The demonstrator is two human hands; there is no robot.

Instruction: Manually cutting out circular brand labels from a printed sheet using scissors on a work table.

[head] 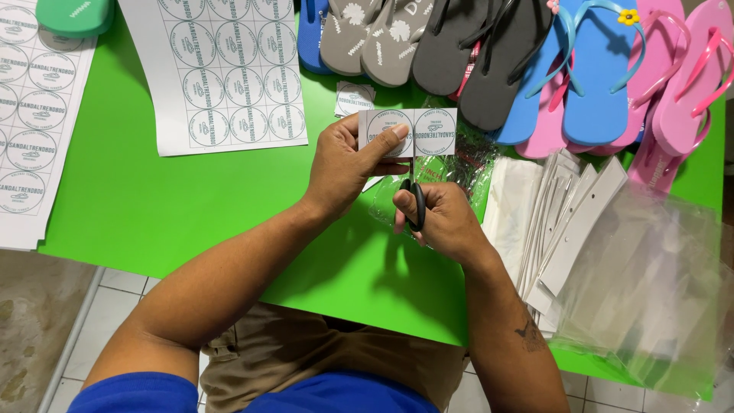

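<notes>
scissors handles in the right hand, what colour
Black plastic scissors handles, looped around the right hand fingers; head view.

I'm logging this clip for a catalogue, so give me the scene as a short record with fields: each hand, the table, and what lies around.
left hand: holds a paper strip with two round labels
right hand: holds black-handled scissors, pointed up at the strip
table: bright green
label sheets: printed circles, upper left
flip-flops: row along far edge, grey, black, blue, pink
clear bags: stacked at right, beside white card hangers
</notes>
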